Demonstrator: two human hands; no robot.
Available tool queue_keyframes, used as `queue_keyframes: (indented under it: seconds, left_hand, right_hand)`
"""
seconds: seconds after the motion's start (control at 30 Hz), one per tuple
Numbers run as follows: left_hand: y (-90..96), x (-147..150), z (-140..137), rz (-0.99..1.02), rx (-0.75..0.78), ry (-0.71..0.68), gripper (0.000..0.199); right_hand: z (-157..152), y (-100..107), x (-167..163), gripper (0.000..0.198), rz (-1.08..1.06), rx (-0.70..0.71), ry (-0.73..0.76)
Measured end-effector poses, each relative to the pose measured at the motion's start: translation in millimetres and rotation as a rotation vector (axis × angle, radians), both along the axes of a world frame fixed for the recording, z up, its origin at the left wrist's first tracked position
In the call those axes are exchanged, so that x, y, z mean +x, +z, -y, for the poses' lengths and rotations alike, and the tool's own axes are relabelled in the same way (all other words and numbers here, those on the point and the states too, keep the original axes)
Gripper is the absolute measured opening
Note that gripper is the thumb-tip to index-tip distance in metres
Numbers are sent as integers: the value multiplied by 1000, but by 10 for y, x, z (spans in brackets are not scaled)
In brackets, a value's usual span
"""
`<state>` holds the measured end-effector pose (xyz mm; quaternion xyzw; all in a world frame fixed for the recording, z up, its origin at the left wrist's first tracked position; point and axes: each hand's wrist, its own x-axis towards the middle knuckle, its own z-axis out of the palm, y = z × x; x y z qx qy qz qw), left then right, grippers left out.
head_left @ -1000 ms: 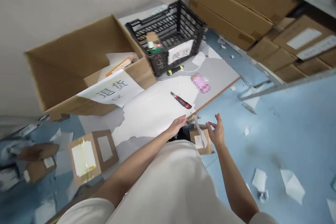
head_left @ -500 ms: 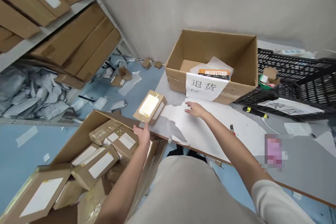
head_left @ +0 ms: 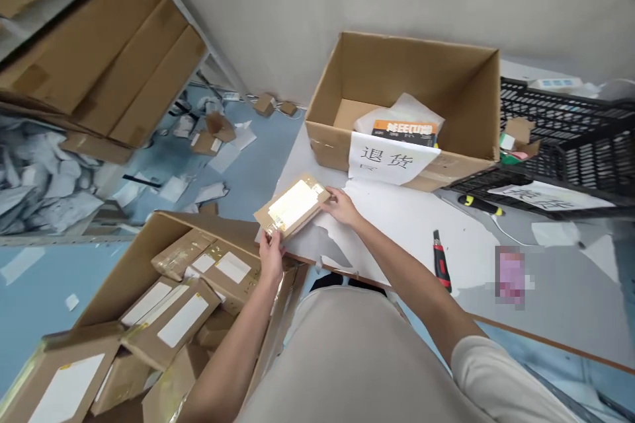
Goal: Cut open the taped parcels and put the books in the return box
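Note:
A small taped cardboard box with a white label on top is at the table's left end. My left hand grips its near left corner, thumb and fingers closed on it. At its right end my right hand also has its fingers closed on the box. Just below and left of my left hand stands a large open carton filled with several labelled parcels, among them a flat parcel.
On the table stand an open cardboard box with a paper sign and a black crate. A red-black utility knife and a yellow-black screwdriver lie there. Shelves of long boxes are at left.
My right hand has moved left from the paper and closed on the small box. The box has turned and tilted between my hands. The view has shifted slightly.

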<state>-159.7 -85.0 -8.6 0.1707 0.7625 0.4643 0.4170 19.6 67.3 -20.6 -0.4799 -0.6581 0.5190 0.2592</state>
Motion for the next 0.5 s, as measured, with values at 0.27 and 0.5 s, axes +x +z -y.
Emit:
queue_keyframes:
  seconds: [0.27, 0.5]
  left_hand:
    - [44, 885, -316, -2, 139, -502, 71]
    - [-150, 1353, -287, 117, 118, -807, 71]
  right_hand:
    - [1394, 37, 1661, 43, -74, -24, -553]
    - [2034, -142, 2076, 50, -81, -86, -780]
